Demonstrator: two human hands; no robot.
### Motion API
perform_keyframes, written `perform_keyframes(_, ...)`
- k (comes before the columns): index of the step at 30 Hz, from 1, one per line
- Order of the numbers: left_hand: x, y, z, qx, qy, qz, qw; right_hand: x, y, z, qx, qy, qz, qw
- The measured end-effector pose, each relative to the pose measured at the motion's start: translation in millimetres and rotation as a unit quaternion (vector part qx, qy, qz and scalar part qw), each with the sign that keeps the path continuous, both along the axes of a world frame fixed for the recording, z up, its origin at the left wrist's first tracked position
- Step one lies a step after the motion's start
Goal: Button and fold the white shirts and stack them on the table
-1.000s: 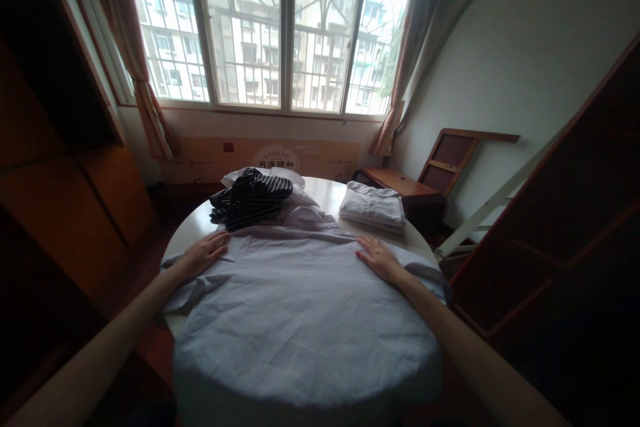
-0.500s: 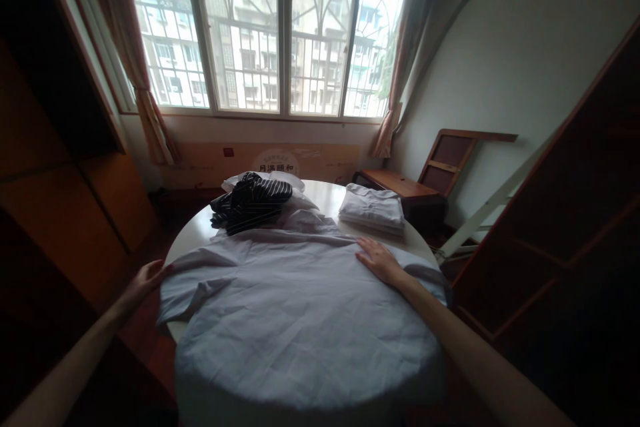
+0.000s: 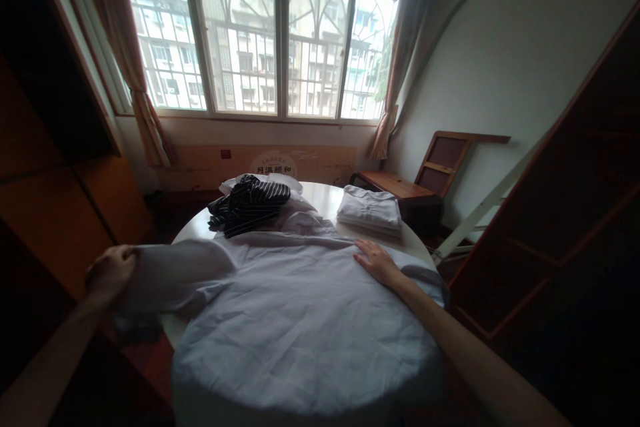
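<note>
A light grey-blue shirt lies spread over a round white table, its lower part hanging over the near edge. My left hand, off the table's left side, is closed on the edge of the shirt's left sleeve, which is stretched out and blurred by motion. My right hand lies flat on the upper right of the shirt, fingers extended. Beyond the shirt's collar, a dark striped garment sits crumpled on pale cloth. Right of it rests a stack of folded light shirts.
Behind the table, a long printed cardboard box leans under the barred window. A wooden bench stands at the back right, with a white metal frame nearer. Dark wooden furniture borders the right; an orange-brown cabinet stands left.
My left hand has gripped the left sleeve and pulled it outward to the left, lifting it off the table edge. My right hand stays in place on the shirt.
</note>
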State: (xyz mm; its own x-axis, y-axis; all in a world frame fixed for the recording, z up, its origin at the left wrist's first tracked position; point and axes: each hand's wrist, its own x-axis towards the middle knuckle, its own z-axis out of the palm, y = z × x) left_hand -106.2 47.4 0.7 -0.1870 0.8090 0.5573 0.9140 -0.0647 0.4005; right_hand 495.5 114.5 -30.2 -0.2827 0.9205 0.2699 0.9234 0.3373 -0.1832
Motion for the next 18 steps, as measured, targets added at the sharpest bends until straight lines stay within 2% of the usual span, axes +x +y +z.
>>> perform_keyframes(1,23,4,23.3,0.067,-0.011,0.086,0.994,0,0,0.2,0.0,0.001,-0.001,1.0)
perform_keyframes(2,51,9,45.7,0.115,-0.004,0.103,0.988,0,0,0.3,0.0,0.002,-0.002,1.0)
perform_keyframes(4,115,17,81.3,0.183,0.025,0.053,0.981,0,0,0.0,-0.001,0.004,-0.004,1.0)
perform_keyframes(5,148,21,92.3,0.197,0.049,0.005,0.979,0,0,-0.5,0.0,0.005,-0.002,1.0)
perform_keyframes(7,209,26,97.8,0.189,0.124,-0.12,0.967,2,1,-2.2,0.004,0.01,0.005,1.0)
perform_keyframes(8,234,27,93.1,0.173,0.166,-0.188,0.953,3,2,-3.3,0.007,0.015,0.007,1.0)
perform_keyframes(10,270,27,73.5,0.144,0.229,-0.289,0.918,4,4,-6.0,0.011,0.031,0.006,0.999)
perform_keyframes(12,286,26,48.8,0.132,0.252,-0.34,0.896,6,6,-8.7,0.013,0.049,-0.002,0.999)
perform_keyframes(14,287,27,27.0,0.123,0.241,-0.348,0.898,7,8,-10.7,0.014,0.06,-0.006,0.998)
perform_keyframes(18,268,37,-0.2,0.096,0.13,-0.278,0.947,9,10,-11.7,0.015,0.068,0.001,0.998)
